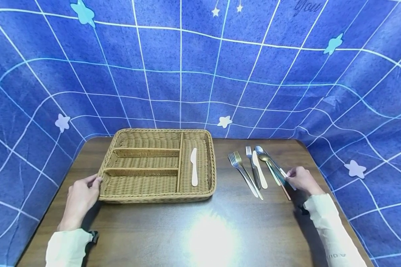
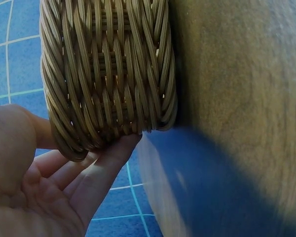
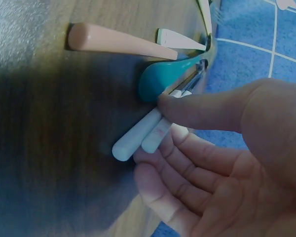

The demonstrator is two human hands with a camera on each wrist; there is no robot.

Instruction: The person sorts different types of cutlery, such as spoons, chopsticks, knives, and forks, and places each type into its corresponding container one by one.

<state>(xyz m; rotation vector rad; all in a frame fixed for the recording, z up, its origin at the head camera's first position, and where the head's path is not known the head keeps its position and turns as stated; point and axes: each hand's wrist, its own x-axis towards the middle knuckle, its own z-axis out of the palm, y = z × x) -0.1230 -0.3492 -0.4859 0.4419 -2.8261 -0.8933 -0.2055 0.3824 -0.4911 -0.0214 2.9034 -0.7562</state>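
My left hand holds the near left corner of a woven cutlery basket, thumb over the rim and fingers against its outer side in the left wrist view. The basket has several compartments; a pale knife lies in the right-hand one. On the table's right side, my right hand pinches two thin white-handled sticks, apparently chopsticks, with thumb above and fingers below. Their dark far ends point toward the spoons. Close beside them lie a teal handle and a pink handle.
Left of the right hand lie two metal forks, a dark-handled fork, a cream knife, a silver spoon and a gold spoon. A blue star-patterned cloth surrounds the wooden table.
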